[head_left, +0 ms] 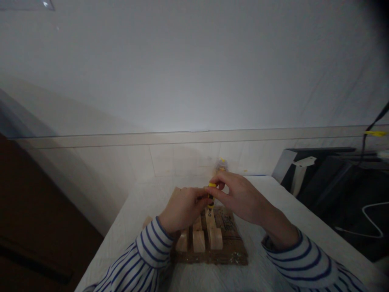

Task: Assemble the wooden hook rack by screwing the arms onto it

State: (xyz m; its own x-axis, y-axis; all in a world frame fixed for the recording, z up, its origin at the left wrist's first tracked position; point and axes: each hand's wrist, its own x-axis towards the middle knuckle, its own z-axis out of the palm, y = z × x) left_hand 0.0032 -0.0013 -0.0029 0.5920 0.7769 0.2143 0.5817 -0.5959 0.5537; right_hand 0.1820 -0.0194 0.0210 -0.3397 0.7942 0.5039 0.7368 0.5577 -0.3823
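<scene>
A short yellow-and-black screwdriver (210,201) stands roughly upright over a light wooden piece (210,220). My right hand (241,197) pinches the yellow top of its handle between thumb and fingers. From the other side, my left hand (184,207) closes its fingertips around the lower handle, partly hiding it. A small dark mark or hole shows in the wood just under the tool; whether the tip touches it I cannot tell. More wooden pieces with rounded ends, such as a middle block (199,241), lie alongside on a brown cardboard slab (234,243).
A white-covered table (258,259) carries the cardboard and meets a pale wall (182,81). Behind my hands stands a blurry clear item with yellow parts (222,164). Dark flat panels (322,182) and a white cable (372,219) are at the right. Dark brown furniture (36,219) fills the left.
</scene>
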